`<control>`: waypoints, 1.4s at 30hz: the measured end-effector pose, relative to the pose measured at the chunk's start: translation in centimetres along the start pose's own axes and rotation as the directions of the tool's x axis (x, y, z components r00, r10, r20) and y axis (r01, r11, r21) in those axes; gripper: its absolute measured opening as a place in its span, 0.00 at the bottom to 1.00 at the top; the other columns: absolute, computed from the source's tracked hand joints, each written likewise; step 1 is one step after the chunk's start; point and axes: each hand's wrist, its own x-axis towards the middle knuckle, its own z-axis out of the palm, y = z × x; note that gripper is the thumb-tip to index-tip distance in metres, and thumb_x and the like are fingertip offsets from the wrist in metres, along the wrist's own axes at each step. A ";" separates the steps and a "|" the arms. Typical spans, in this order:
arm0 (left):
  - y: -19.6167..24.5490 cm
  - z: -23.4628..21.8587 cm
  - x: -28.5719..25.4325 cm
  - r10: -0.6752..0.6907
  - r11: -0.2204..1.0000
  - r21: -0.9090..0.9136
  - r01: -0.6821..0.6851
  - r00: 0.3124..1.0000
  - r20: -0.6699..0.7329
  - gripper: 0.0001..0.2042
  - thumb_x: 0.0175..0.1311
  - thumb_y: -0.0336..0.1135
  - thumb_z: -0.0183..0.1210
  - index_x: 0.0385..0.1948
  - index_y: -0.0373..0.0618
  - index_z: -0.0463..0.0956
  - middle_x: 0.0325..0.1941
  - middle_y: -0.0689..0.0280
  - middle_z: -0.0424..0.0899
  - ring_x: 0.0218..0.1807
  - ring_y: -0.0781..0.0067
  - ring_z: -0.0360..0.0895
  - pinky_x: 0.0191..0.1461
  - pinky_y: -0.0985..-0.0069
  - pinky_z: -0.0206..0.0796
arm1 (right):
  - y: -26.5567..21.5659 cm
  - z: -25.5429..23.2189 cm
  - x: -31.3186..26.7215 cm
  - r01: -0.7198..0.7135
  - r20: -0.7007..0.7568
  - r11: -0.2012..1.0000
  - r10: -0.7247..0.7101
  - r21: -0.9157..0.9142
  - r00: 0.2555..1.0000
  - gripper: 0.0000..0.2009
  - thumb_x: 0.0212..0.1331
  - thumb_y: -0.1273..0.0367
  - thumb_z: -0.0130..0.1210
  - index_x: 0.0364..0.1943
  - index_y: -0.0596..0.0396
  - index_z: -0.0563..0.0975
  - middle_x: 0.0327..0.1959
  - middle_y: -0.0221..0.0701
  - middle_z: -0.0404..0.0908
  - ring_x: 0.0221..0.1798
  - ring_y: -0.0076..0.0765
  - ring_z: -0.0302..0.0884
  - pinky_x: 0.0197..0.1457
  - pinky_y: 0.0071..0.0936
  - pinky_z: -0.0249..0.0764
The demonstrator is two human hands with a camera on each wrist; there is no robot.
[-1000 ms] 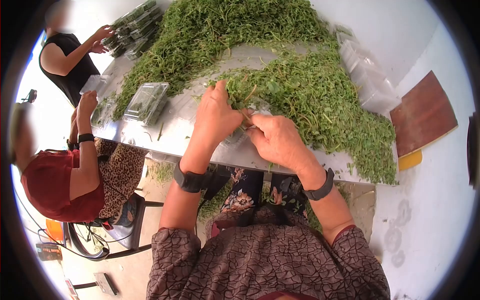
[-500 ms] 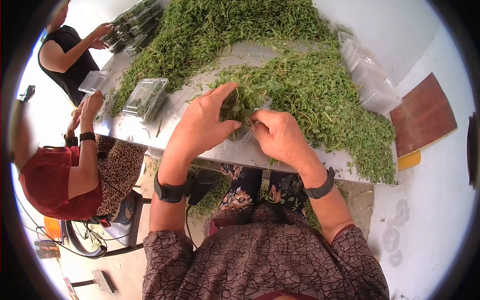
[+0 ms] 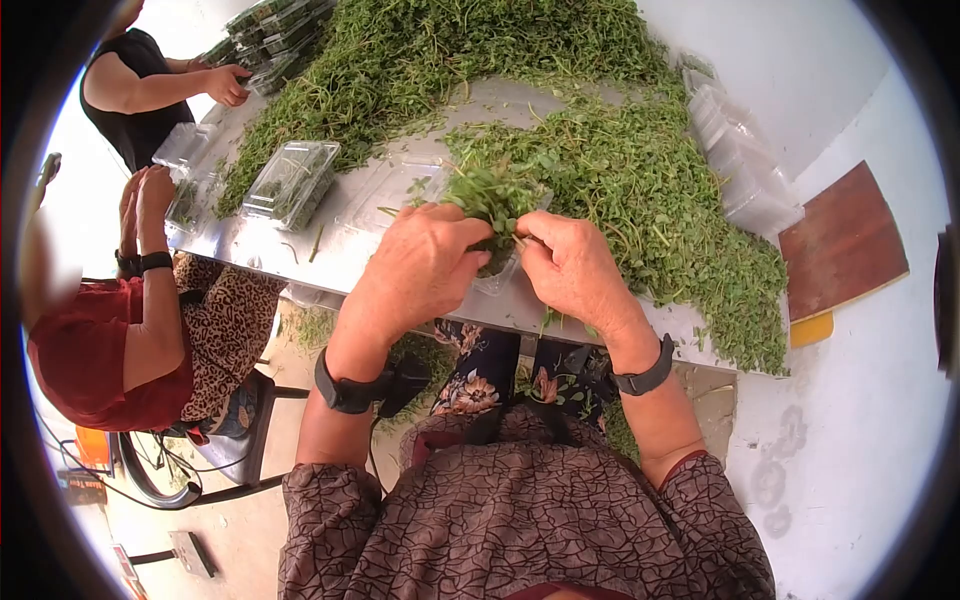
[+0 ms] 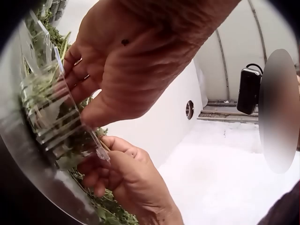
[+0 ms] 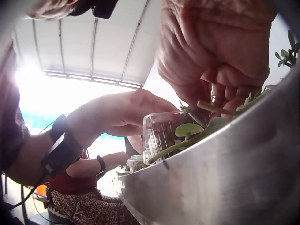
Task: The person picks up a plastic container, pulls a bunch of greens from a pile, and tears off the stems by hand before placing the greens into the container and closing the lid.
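Note:
A bunch of green herbs (image 3: 490,195) sticks up between my two hands over a clear plastic container (image 3: 497,278) at the near edge of the metal table (image 3: 330,250). My left hand (image 3: 462,245) curls over the bunch and the container's left side. In the left wrist view its thumb lies along the ribbed container (image 4: 51,117). My right hand (image 3: 535,242) pinches the container's right rim; the right hand (image 4: 105,159) shows the pinched plastic corner. From the right wrist, the right hand (image 5: 220,93) has fingers curled among stems beside the container (image 5: 161,133).
A large herb pile (image 3: 640,180) covers the table's far and right parts. A filled container (image 3: 290,185) lies to the left, stacked empty ones (image 3: 740,150) at the right, filled stacks (image 3: 275,35) far left. A person in red (image 3: 100,350) and a person in black (image 3: 130,90) work at left.
My left hand has closed from spread fingers down over the herb bunch. Both hands have drawn a little nearer the table edge. The person in black has moved a hand off the stacks.

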 end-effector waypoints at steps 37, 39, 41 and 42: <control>-1.6 -0.7 0.2 0.110 0.990 -0.091 -0.112 0.994 -0.030 0.11 0.53 0.25 0.56 0.40 0.40 0.78 0.40 0.56 0.81 0.46 0.52 0.76 0.57 0.61 0.63 | -0.5 -2.6 2.2 0.245 0.009 0.953 -0.248 -0.178 0.969 0.06 0.53 0.71 0.57 0.31 0.59 0.79 0.35 0.42 0.81 0.40 0.45 0.76 0.54 0.41 0.66; -1.4 -1.0 0.0 0.096 0.989 -0.111 -0.098 0.995 -0.029 0.11 0.54 0.25 0.57 0.40 0.40 0.78 0.42 0.56 0.81 0.47 0.52 0.76 0.59 0.60 0.62 | -0.2 -2.7 2.8 0.194 -0.080 0.969 -0.208 -0.152 0.975 0.07 0.53 0.72 0.56 0.35 0.59 0.80 0.40 0.44 0.82 0.42 0.47 0.77 0.53 0.41 0.68; -0.9 -0.9 0.0 0.101 0.991 -0.083 -0.108 0.991 -0.090 0.12 0.55 0.27 0.57 0.42 0.40 0.78 0.48 0.55 0.80 0.51 0.51 0.75 0.64 0.57 0.59 | 0.1 -2.6 3.3 0.183 -0.105 0.980 -0.190 -0.074 0.976 0.10 0.53 0.74 0.56 0.40 0.61 0.79 0.49 0.46 0.79 0.44 0.50 0.77 0.53 0.41 0.69; -0.9 -0.9 -0.1 0.102 0.990 -0.083 -0.109 0.990 -0.093 0.12 0.55 0.27 0.57 0.42 0.40 0.78 0.48 0.55 0.80 0.51 0.51 0.75 0.64 0.57 0.59 | 0.2 -2.6 3.5 0.184 -0.105 0.980 -0.192 -0.077 0.976 0.10 0.53 0.74 0.56 0.40 0.61 0.79 0.49 0.46 0.79 0.44 0.50 0.77 0.53 0.41 0.69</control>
